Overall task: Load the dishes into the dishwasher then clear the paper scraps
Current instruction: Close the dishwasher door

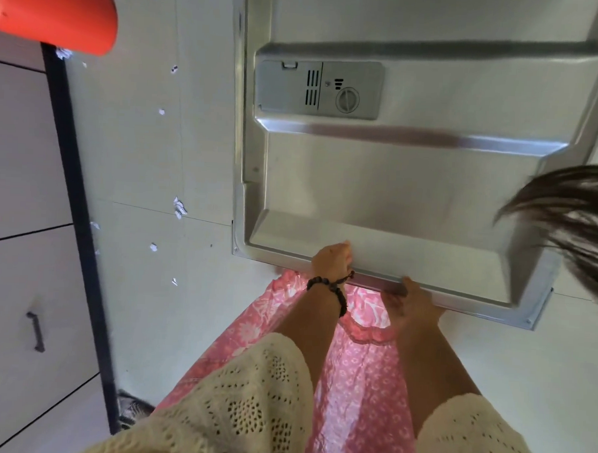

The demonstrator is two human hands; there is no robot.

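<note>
Dishwasher door (412, 183) lies open and flat, both hands at its near edge, probably to swing it shut or steady it. Left hand (332, 260) curls its grip over the rim; right hand (414, 306) cups the edge from beneath, arms extended. Paper scraps (179, 207) litter the floor (150, 151) alongside.
</note>
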